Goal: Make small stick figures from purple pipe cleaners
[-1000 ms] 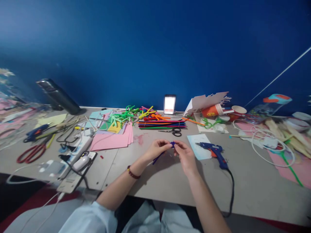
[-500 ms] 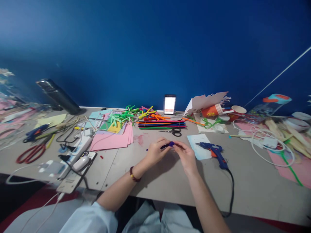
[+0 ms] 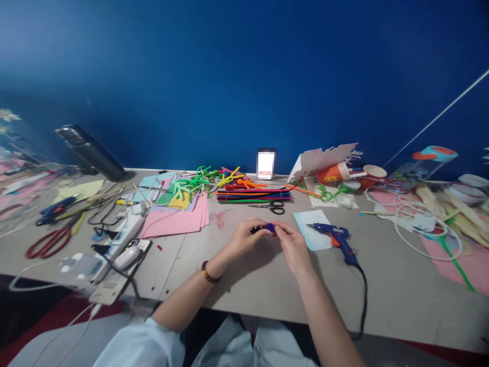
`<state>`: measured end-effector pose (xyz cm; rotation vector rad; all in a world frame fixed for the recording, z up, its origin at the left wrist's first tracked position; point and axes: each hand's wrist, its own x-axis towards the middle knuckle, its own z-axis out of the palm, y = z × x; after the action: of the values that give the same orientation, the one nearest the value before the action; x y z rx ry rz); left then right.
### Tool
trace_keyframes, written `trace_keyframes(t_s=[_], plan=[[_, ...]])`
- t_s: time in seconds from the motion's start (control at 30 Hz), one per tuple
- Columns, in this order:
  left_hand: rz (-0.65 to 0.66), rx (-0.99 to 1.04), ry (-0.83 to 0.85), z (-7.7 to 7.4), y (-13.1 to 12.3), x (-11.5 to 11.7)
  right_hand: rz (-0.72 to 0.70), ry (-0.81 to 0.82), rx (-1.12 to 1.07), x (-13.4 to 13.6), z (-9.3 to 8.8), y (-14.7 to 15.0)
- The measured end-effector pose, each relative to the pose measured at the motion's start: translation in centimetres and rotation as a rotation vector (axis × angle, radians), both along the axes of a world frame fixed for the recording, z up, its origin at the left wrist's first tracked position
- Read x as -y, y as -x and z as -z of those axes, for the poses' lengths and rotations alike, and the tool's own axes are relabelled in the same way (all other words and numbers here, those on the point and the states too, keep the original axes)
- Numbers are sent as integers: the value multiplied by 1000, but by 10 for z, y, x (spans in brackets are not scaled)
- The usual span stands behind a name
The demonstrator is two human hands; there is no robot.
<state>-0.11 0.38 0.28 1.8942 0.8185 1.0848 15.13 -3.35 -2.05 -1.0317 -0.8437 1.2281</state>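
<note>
1. We find a grey desk [image 3: 405, 300] with a seam left of centre and reddish smudges [image 3: 219, 219] near the middle.
2. Towards the back we note a bundle of coloured pipe cleaners [image 3: 254, 196], with black-handled scissors [image 3: 272, 206] just in front.
3. On the right we record a blue glue gun [image 3: 340, 237] lying partly over a pale blue sheet [image 3: 307, 224].
4. On the left we list pink sheets [image 3: 171, 224], red-handled scissors [image 3: 68, 235] and a white power strip [image 3: 132, 227].
</note>
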Motion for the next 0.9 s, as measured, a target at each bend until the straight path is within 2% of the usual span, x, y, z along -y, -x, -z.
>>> trace_keyframes(t_s=[0.33, 0.9], plan=[[38, 10, 44, -2, 0, 0, 4, 65, 3, 1, -5, -3], [31, 15, 70, -7, -1, 2, 3, 21, 61, 0, -4, -3]])
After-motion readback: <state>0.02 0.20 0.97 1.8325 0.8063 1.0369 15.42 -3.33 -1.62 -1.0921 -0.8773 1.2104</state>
